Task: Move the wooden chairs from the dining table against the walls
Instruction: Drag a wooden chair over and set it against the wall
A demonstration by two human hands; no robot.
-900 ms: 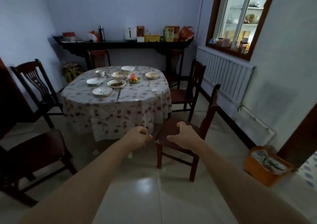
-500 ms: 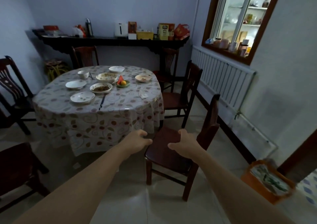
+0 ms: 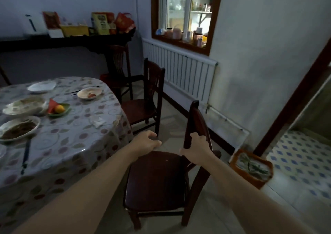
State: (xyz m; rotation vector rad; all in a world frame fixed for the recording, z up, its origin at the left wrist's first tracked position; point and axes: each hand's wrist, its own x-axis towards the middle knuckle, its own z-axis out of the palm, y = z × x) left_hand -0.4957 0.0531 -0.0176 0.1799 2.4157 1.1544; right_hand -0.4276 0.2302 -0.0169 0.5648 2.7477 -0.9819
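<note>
Nearest wooden chair (image 3: 157, 180) stands just beside the dining table (image 3: 71, 144), seat toward the table, backrest toward the radiator (image 3: 180, 72). Right hand (image 3: 197, 149), arm extended, fingers wrapped around the near backrest post. Left hand (image 3: 146, 141), arm extended, fingers curled but loose, hovering over the seat's far edge; contact unclear. Second chair (image 3: 143, 103) farther along the table, an orange bin (image 3: 250, 167) beyond the backrest.

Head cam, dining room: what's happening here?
A person is starting on the nearest wooden chair beside the dining table. The right hand is wrapped around the chair's backrest post; the left hand hovers open at the seat's front edge, apparently not gripping yet. Another chair stands at the table, near the radiator.
</note>
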